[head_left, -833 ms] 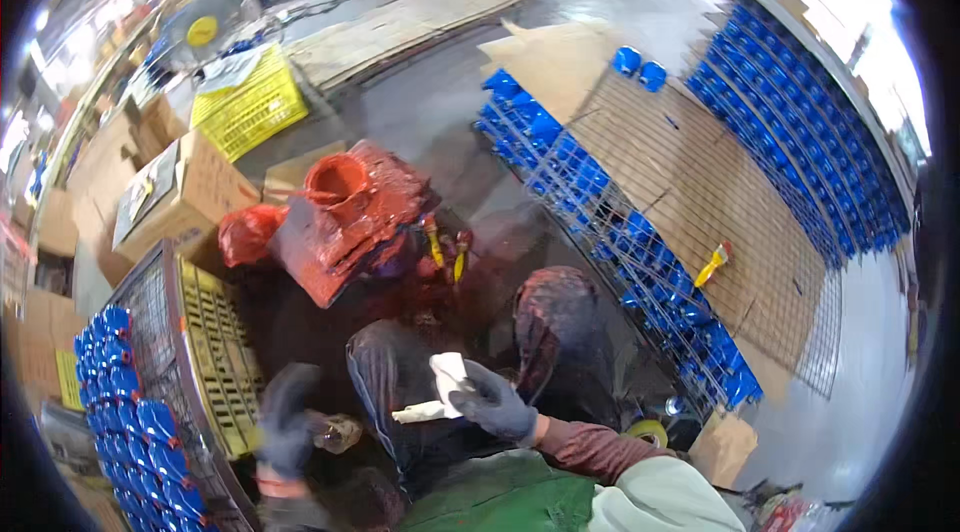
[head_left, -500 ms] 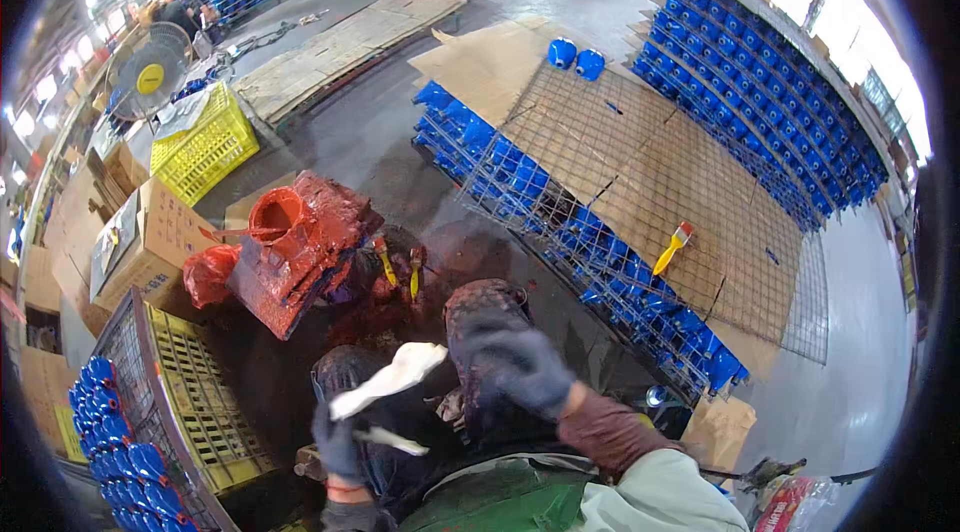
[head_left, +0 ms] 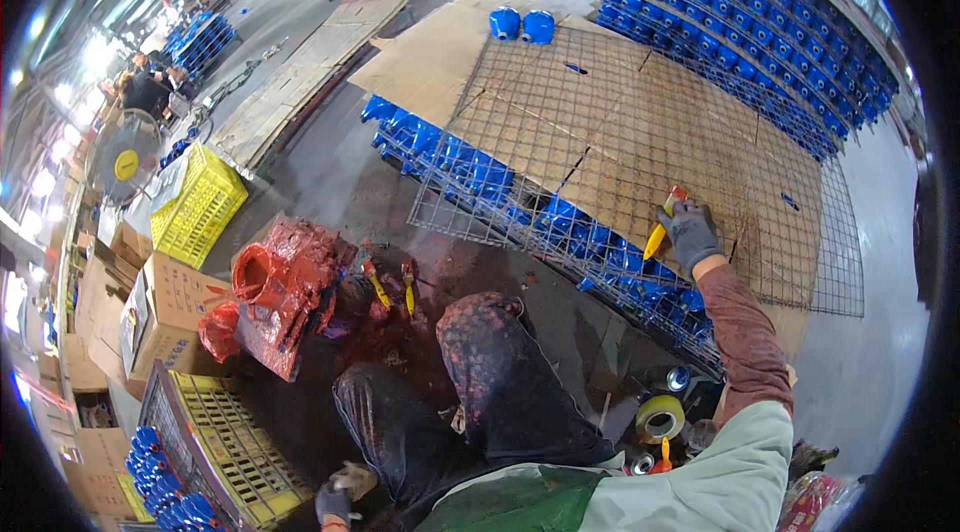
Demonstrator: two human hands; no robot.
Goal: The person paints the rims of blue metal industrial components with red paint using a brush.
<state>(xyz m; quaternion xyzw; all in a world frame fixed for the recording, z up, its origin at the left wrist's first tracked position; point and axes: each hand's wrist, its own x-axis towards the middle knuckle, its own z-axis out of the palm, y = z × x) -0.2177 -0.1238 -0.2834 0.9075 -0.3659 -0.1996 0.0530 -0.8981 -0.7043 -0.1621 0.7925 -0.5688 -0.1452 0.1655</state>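
Yellow-handled brush: was at 9 o'clock of right hand, touching it; firm grasp could not be told | left hand: brush was at its 2 o'clock, well apart; grip could not be told

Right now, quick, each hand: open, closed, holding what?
Left hand: by a pale object; grip can't be told.
Right hand: at the brush; grip can't be told.

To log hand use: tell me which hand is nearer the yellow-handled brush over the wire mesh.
Right. The right hand is at the brush, touching it; the left hand is well away, low in the picture, just outside the left leg.
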